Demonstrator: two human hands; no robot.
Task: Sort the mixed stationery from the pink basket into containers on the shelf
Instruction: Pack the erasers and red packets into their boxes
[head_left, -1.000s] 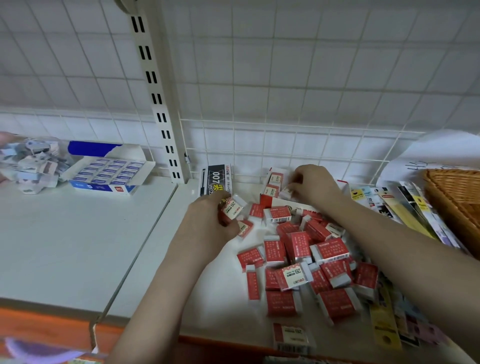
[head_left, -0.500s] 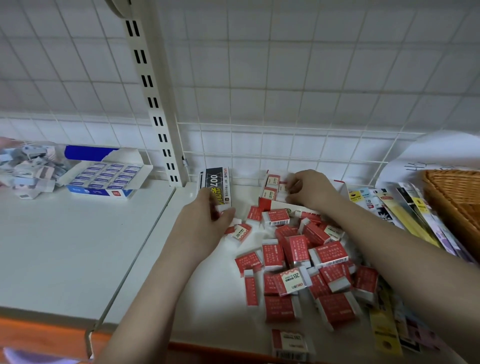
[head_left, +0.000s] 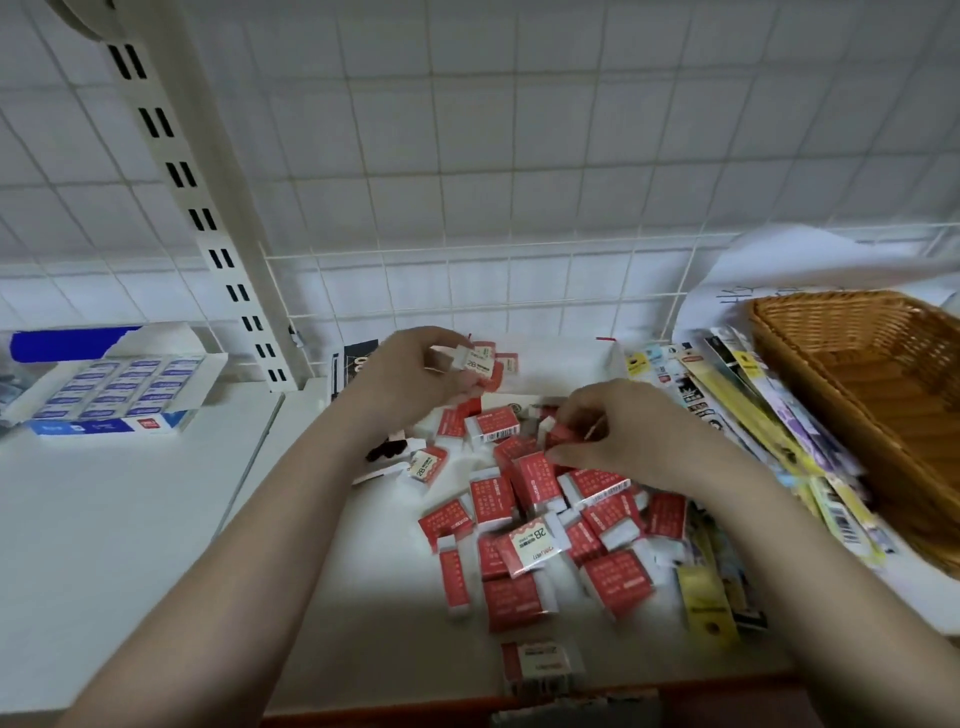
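Both hands have shifted since a moment ago: the left hand (head_left: 410, 374) has lifted off the pile toward the shelf's back edge, and the right hand (head_left: 618, 436) has drawn back from that edge onto the heap. The left hand's fingers (head_left: 441, 364) curl around a small stack of red erasers (head_left: 480, 364), one showing a "2B" label; how many it holds is hard to tell. The right hand's fingers (head_left: 574, 415) pinch a single red eraser (head_left: 558, 431) at the top of the loose pile of erasers (head_left: 540, 525), which spreads across the middle of the white shelf (head_left: 156, 519) toward its front edge. A dark box (head_left: 353, 364) at the back is mostly hidden behind the left hand. An opened blue eraser box (head_left: 114, 389) sits far left, a wicker basket (head_left: 857, 374), cut off by the frame, at the right edge beside fanned packets (head_left: 753, 415).
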